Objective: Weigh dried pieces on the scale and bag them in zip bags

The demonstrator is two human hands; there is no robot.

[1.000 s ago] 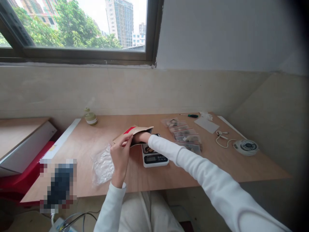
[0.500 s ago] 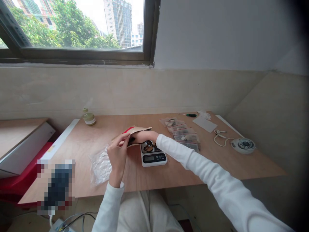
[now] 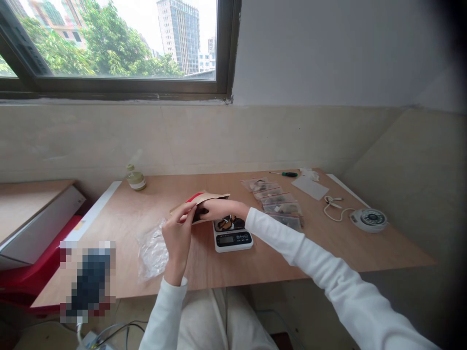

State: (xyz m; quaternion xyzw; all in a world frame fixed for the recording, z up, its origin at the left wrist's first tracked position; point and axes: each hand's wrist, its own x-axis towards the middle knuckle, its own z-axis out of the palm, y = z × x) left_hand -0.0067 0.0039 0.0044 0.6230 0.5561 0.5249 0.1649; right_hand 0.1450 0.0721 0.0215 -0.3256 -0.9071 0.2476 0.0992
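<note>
My left hand (image 3: 177, 236) is closed in a pinch on the edge of a brown kraft paper bag (image 3: 215, 196) with a red patch. My right hand (image 3: 221, 209) reaches into the bag's mouth from the right. Its fingertips are hidden in there, so whether it holds anything does not show. Below my right wrist, a small white digital scale (image 3: 234, 247) stands on the table. Several small black and orange-brown pieces (image 3: 226, 223) lie on its pan, partly covered by my arm. A crumpled clear plastic bag (image 3: 153, 253) lies left of my left hand.
Clear zip bags with small parts (image 3: 279, 201) lie in a row right of the scale. Behind them are a green-handled screwdriver (image 3: 289, 174) and a white sheet (image 3: 310, 187). A white round device (image 3: 369, 220) with a cable sits far right, a glass bottle (image 3: 136, 180) back left.
My right hand has drawn back a little to the right, partly out of the paper bag. My left hand keeps its pinch in nearly the same place.
</note>
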